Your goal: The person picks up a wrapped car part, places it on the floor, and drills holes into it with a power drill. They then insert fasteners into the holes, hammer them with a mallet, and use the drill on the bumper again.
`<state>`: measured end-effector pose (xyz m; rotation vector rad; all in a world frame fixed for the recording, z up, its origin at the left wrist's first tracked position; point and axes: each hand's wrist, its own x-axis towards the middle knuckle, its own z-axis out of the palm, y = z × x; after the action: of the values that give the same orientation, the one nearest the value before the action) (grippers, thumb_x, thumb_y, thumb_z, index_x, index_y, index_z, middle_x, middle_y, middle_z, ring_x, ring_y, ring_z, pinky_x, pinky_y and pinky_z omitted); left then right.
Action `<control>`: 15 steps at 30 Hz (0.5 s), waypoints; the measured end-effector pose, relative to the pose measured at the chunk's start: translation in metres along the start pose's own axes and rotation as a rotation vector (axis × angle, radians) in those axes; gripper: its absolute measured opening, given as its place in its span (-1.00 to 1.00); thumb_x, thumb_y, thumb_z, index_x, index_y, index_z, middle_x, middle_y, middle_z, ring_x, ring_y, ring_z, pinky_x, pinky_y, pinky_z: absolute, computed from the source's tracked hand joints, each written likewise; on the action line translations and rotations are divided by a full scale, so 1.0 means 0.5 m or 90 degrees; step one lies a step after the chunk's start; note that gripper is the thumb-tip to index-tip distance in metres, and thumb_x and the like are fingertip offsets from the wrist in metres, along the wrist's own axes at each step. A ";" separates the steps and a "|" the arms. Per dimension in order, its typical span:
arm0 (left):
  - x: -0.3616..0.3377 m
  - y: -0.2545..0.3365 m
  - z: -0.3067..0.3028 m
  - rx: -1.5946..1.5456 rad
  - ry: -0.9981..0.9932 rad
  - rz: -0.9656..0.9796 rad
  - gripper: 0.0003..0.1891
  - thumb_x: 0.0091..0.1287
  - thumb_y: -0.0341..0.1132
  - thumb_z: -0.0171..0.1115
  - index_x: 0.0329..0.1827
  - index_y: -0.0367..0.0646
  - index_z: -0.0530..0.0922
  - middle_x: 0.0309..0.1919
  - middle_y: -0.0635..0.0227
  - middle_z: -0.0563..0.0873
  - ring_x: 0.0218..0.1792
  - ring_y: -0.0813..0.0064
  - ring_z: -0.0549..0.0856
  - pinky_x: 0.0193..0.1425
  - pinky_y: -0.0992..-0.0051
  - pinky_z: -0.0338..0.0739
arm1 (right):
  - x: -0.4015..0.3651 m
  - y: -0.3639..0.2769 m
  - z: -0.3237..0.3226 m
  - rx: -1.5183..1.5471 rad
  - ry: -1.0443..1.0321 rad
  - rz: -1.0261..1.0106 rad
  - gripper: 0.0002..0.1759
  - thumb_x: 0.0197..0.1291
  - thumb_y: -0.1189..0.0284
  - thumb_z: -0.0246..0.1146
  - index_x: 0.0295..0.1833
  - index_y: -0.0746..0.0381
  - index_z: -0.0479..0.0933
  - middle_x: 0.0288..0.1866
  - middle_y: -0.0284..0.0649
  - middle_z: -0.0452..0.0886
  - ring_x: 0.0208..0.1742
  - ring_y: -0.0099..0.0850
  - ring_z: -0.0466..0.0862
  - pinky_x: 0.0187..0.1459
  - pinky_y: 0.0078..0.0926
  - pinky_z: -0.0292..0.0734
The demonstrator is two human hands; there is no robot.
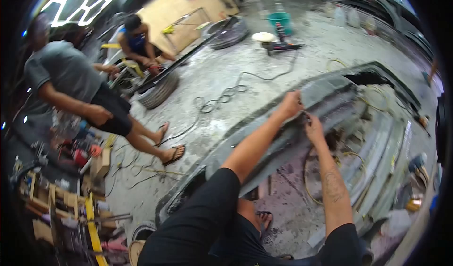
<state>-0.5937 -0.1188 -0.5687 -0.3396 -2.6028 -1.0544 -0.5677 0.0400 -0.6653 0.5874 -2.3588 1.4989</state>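
Observation:
Both of my hands are close together over a long grey car body panel [325, 89], which lies across the floor in front of me. My left hand [291, 102] is closed above the panel's upper part. Just right of it, my right hand [312, 124] is also closed, its fingertips near the left hand's. Whatever is pinched between them is too small to make out. The panel looks like a bumper, with a dark opening near its far right end.
A person in a grey shirt [71, 70] stands at left; another person [135, 37] sits behind, by a tire [160, 90]. A cable [222, 98] curls across the floor towards a power tool [285, 45]. A green bucket [280, 22] stands beyond. Long strips [377, 157] lie at right.

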 end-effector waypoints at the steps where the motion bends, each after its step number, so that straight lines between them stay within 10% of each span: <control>1: -0.021 0.038 -0.021 -0.052 0.026 0.013 -0.78 -0.04 -0.50 0.32 -0.36 -0.37 0.49 -0.48 -0.10 0.62 -0.41 0.06 0.63 -0.31 0.22 0.49 | 0.013 -0.004 0.016 -0.028 0.000 0.018 -0.69 0.19 0.52 0.18 0.06 0.30 0.54 -0.12 0.09 0.59 -0.16 0.00 0.63 -0.09 -0.18 0.51; 8: -0.135 0.018 0.008 0.176 -0.017 -0.040 -0.85 0.04 -0.48 0.27 -0.41 -0.40 0.51 -0.06 -0.24 0.45 -0.10 -0.22 0.54 -0.02 0.07 0.49 | 0.042 0.060 0.051 0.201 0.032 0.197 -0.82 0.28 0.53 0.13 -0.06 0.35 0.55 -0.35 -0.20 0.62 -0.42 -0.53 0.64 -0.45 -0.54 0.57; 15: -0.104 0.044 -0.097 0.027 0.027 -0.068 -0.78 0.12 -0.38 0.35 -0.47 -0.33 0.48 -0.47 -0.04 0.60 -0.29 -0.03 0.66 -0.23 0.11 0.49 | 0.048 0.037 0.038 0.173 0.015 0.204 -0.84 0.26 0.48 0.22 -0.16 0.38 0.57 -0.48 -0.25 0.58 -0.49 -0.55 0.61 -0.51 -0.57 0.55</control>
<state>-0.5289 -0.1428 -0.5408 -0.1676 -2.6262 -1.0279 -0.5978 0.0254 -0.6772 0.2523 -2.3309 1.9719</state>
